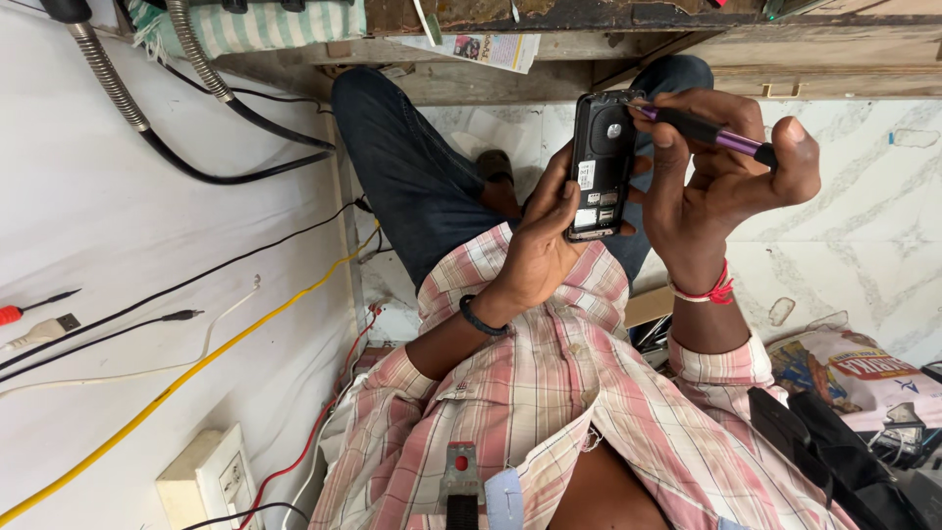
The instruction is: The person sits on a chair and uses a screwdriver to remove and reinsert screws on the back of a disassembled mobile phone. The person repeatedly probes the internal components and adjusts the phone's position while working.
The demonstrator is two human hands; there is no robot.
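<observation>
**Phone in hand, tool at its top corner**

The left hand [535, 250] is wrapped around a black phone [601, 165], fingers curled tight on its edges, its back cover off and its insides facing the camera. It's held up above the lap, over blue jeans [412, 167]. The right hand [721, 162] pinches a purple-and-black screwdriver [702, 131], fingers closed on the shaft, tip touching the phone's upper right corner. A red thread band [708, 291] circles that wrist.

To the left, a white work surface [128, 216] carries a yellow cable [186, 378], black leads and a white socket block [211, 481]. Pale marbled floor [863, 236] on the right, with a printed snack bag [844, 368] lying on it. A wooden shelf edge [785, 59] runs along the top.
</observation>
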